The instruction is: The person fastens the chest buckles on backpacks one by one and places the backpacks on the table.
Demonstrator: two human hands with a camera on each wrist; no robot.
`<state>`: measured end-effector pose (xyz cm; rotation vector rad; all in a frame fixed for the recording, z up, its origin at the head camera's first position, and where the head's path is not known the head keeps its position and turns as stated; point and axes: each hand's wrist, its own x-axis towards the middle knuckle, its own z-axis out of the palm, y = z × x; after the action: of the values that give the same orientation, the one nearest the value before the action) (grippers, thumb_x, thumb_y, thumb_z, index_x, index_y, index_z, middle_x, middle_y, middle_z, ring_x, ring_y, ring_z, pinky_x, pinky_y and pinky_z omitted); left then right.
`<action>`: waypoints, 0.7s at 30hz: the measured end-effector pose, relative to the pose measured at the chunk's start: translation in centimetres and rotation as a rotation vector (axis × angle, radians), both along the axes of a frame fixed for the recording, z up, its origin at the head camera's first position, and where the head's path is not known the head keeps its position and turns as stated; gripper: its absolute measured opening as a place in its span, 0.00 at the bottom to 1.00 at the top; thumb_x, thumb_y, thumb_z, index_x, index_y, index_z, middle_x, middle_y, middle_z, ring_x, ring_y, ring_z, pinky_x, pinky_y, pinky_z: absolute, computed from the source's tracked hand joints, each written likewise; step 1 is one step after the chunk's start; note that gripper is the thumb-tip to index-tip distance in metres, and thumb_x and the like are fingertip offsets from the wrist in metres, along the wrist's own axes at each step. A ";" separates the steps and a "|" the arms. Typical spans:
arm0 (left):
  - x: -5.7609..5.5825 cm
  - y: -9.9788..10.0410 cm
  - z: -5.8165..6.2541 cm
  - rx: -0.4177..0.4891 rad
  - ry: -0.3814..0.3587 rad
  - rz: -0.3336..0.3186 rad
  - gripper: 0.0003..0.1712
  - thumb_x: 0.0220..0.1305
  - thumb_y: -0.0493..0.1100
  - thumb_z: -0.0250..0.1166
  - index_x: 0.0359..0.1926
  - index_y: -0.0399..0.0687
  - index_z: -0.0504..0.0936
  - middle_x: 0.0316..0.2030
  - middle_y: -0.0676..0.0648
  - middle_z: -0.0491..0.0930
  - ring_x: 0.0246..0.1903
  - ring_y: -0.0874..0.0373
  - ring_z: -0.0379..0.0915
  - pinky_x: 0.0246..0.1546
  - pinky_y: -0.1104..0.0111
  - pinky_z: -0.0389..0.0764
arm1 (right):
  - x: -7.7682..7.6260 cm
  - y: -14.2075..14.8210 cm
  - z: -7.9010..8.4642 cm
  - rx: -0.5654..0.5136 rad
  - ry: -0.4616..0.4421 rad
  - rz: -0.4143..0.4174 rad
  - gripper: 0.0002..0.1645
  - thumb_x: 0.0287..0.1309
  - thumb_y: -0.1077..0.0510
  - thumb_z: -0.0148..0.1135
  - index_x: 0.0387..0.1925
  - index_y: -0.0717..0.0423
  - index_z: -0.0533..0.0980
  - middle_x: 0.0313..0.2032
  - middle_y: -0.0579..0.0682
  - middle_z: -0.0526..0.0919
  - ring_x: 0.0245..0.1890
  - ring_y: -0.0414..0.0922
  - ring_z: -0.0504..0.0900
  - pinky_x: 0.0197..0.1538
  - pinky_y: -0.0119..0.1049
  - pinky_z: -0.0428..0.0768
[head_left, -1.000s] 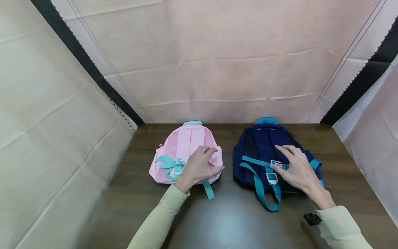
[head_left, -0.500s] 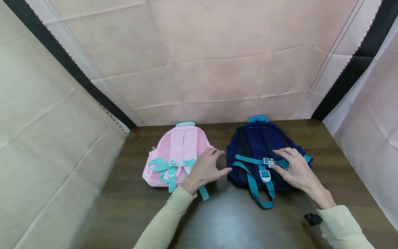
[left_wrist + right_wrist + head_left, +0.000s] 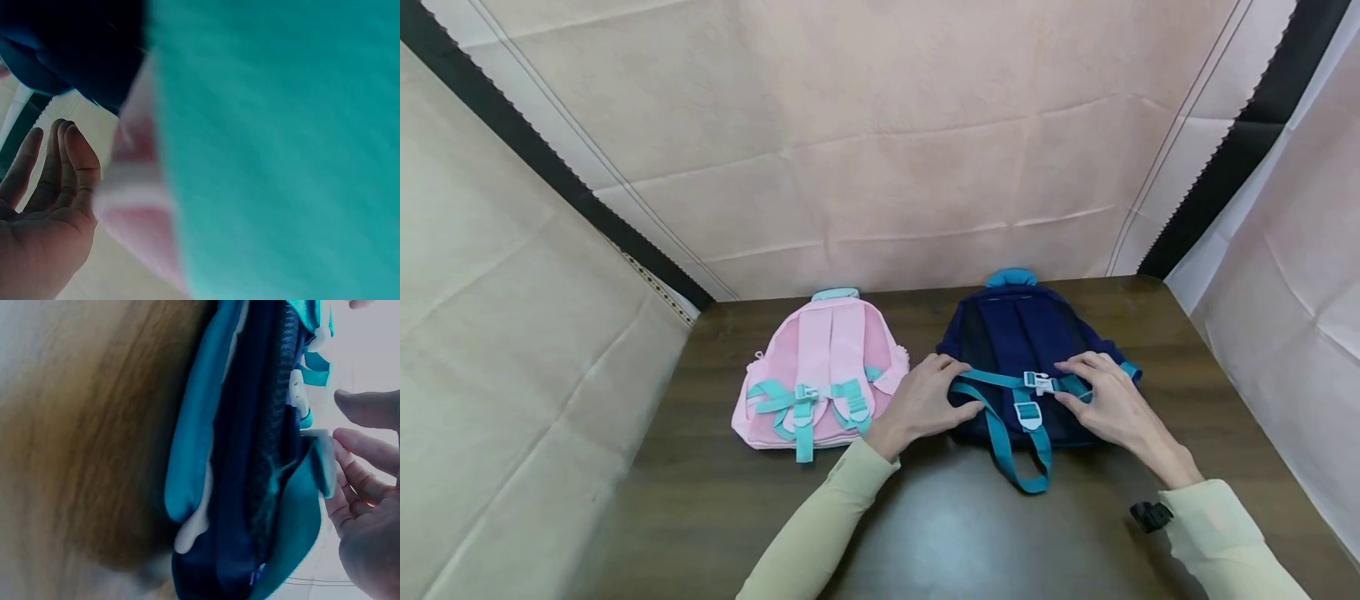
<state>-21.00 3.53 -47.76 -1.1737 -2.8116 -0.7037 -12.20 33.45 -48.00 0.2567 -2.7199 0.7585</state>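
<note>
A navy backpack (image 3: pixel 1011 333) lies with its back panel and teal straps facing up. Across it runs a teal strap (image 3: pixel 992 377) with a white buckle (image 3: pixel 1040 382). My left hand (image 3: pixel 928 396) hovers at the bag's left edge, thumb and fingers apart around the strap's end, holding nothing in the left wrist view. On the right, my right hand (image 3: pixel 1105 396) is beside the buckle. Its fingertips are right at a teal strap (image 3: pixel 297 519) in the right wrist view, with the thumb apart. A pink backpack (image 3: pixel 831 342) with teal straps lies to the left, partly hidden by my left hand.
Both bags lie near the back edge of a dark wooden table (image 3: pixel 955 533). Pale fabric walls (image 3: pixel 880 167) close in the back and sides. A teal strap of the navy bag loops toward the table's front.
My left hand has moved right, from over the pink backpack to the left edge of the navy one. The right hand has stayed by the buckle. The head view has shifted slightly.
</note>
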 end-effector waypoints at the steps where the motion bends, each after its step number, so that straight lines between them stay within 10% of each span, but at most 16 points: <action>1: 0.0 0.3 0.0 -0.004 0.005 -0.009 0.33 0.70 0.63 0.71 0.67 0.52 0.85 0.64 0.46 0.85 0.60 0.53 0.81 0.60 0.63 0.88 | 0.0 0.1 0.0 0.005 -0.006 0.001 0.25 0.57 0.67 0.78 0.57 0.69 0.85 0.54 0.69 0.85 0.56 0.66 0.78 0.58 0.70 0.78; 21: -1.2 6.0 -0.8 -0.053 0.013 -0.112 0.27 0.77 0.56 0.69 0.69 0.51 0.84 0.65 0.49 0.85 0.64 0.55 0.78 0.68 0.66 0.82 | -1.5 0.5 -0.3 0.104 -0.164 0.042 0.21 0.64 0.64 0.75 0.57 0.67 0.86 0.55 0.66 0.85 0.57 0.63 0.76 0.62 0.66 0.76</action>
<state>-22.20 9.49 -48.56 -1.3485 -2.7882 -0.6283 -13.71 33.96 -48.33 0.2870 -2.9228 0.6769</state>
